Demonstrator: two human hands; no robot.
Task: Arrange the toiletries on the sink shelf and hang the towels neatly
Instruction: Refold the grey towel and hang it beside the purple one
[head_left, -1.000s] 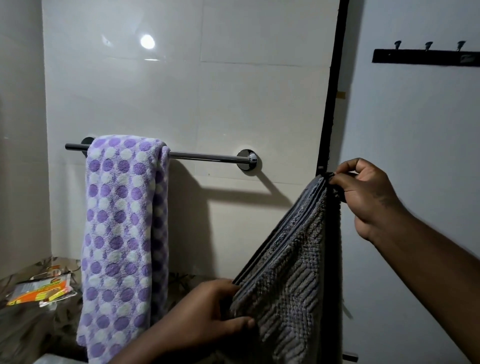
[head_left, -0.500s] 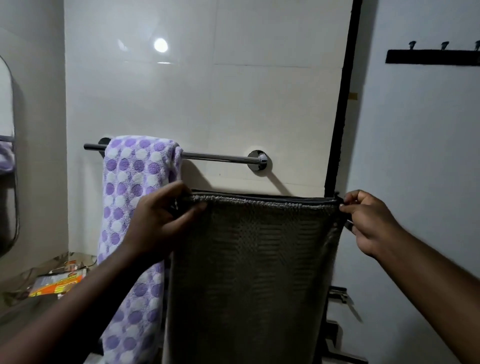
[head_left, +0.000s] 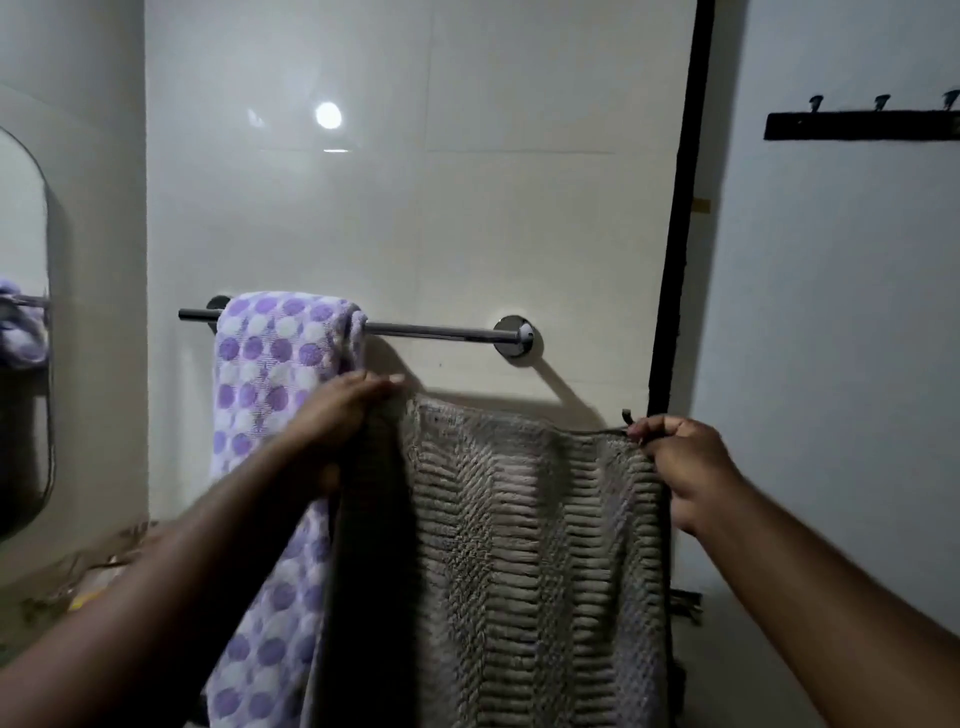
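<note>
Hanging at the far L edge, a mirror (head_left: 23, 312) is reflecting a bit of purple-and-white cloth, and below it a dim tabletop (head_left: 57, 566) is carrying some blurred bits, too dark to ID. Moving R, a chrome towel bar (head_left: 431, 331) is running across the tiled wall, w/ a purple polka-dot towel (head_left: 275, 364) draping over its L end and hanging straight down. The left hand (head_left: 337, 415) is reaching up in front of that towel, its grip curling round the top L corner of a grey textured towel (head_left: 519, 545), fingers lying over the upper edge. The grey towel is hanging spread between both hands, its top edge sitting just below the bar and not on it, its dark L side overlapping the dotted towel. The right hand (head_left: 680, 457) is holding the top R corner, grip pinching the fabric btwn thumb and curled fingers, w/ a small loop (head_left: 626, 415) poking up beside the knuckles. Further R, a black vertical strip (head_left: 685, 208) is dividing the tiles from a plain wall, where a dark hook rack (head_left: 857, 124) is sitting high up.
</note>
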